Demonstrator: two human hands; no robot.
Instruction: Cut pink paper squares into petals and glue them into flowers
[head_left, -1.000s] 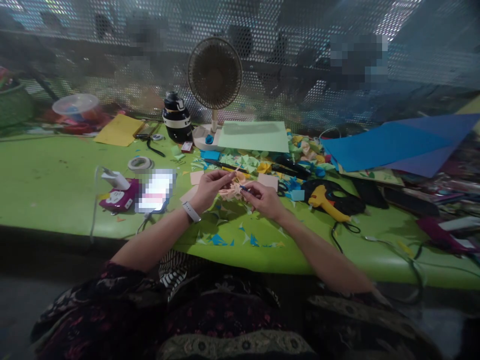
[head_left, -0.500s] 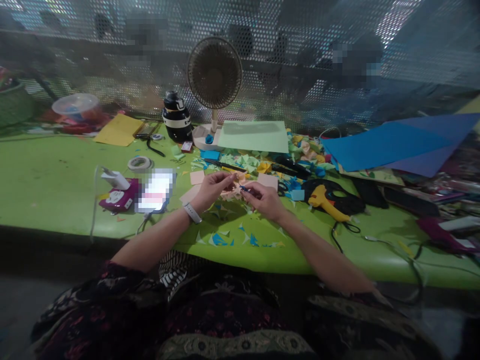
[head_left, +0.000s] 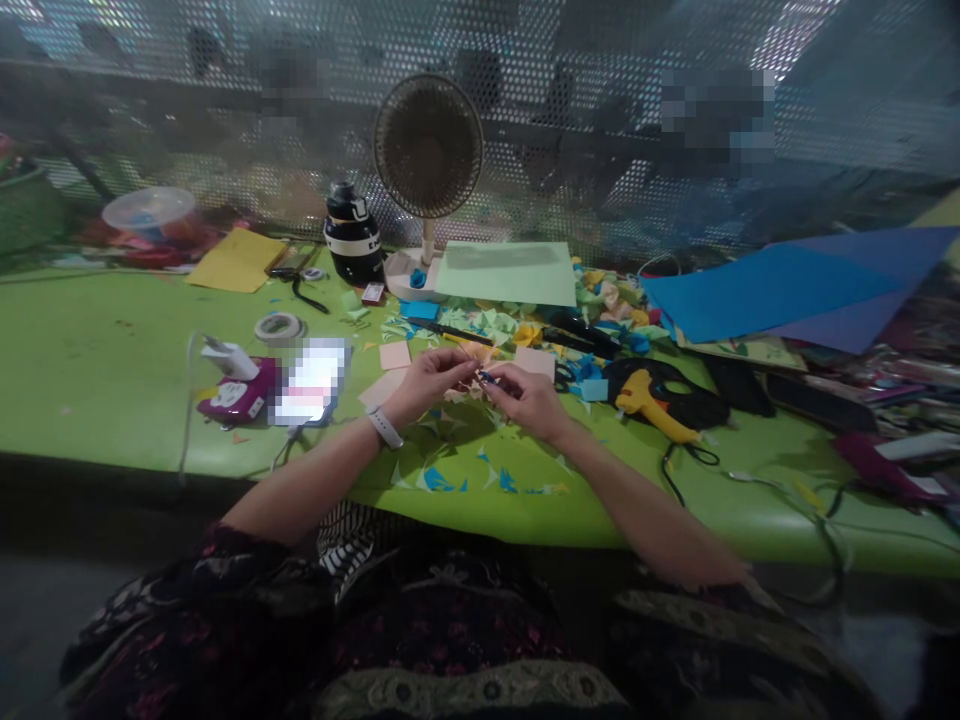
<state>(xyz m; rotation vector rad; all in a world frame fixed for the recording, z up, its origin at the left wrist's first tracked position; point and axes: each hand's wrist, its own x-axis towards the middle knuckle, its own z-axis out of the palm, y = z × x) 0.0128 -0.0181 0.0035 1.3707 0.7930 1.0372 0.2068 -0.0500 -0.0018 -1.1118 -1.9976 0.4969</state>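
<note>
**Small dark-blue item [head_left: 490,379] and peach paper pieces [head_left: 478,351]: state and position**

On my remote feed, I observe 1 small dark-blue item, narrow in outline, pinched at the fingertips of the right hand [head_left: 531,400]. It sits just beside the fingertips of the left hand [head_left: 425,383]; I cannot confirm contact there. I locate the peach paper pieces bunched behind and below the fingertips, partly hidden by the 2 hands. Their individual folds are too small for me to resolve.
</note>
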